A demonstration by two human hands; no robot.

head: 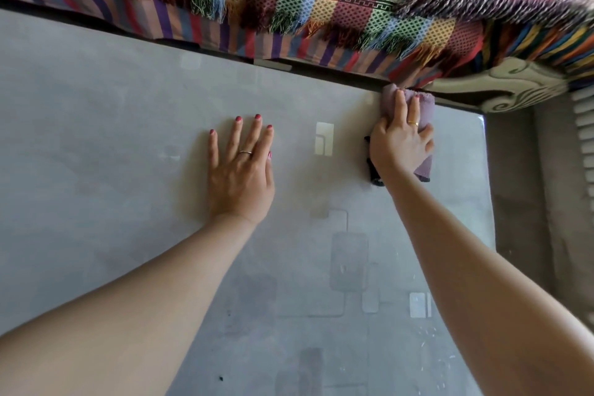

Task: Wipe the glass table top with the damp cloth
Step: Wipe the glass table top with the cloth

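Note:
The grey glass table top (106, 145) fills most of the view. My right hand (400, 141) presses a folded mauve cloth (425, 108) flat on the glass at the far right corner, close to the back edge. Its fingers lie over the cloth, and part of the cloth sticks out beyond the fingertips and under the palm. My left hand (241, 170) rests flat on the glass near the middle, fingers spread, holding nothing.
A sofa with a multicoloured fringed throw (289, 0) runs along the table's far edge, its fringe hanging near the cloth. A small black object (373, 170) lies beside my right wrist. A carved sofa arm (514, 87) and the floor lie past the right edge.

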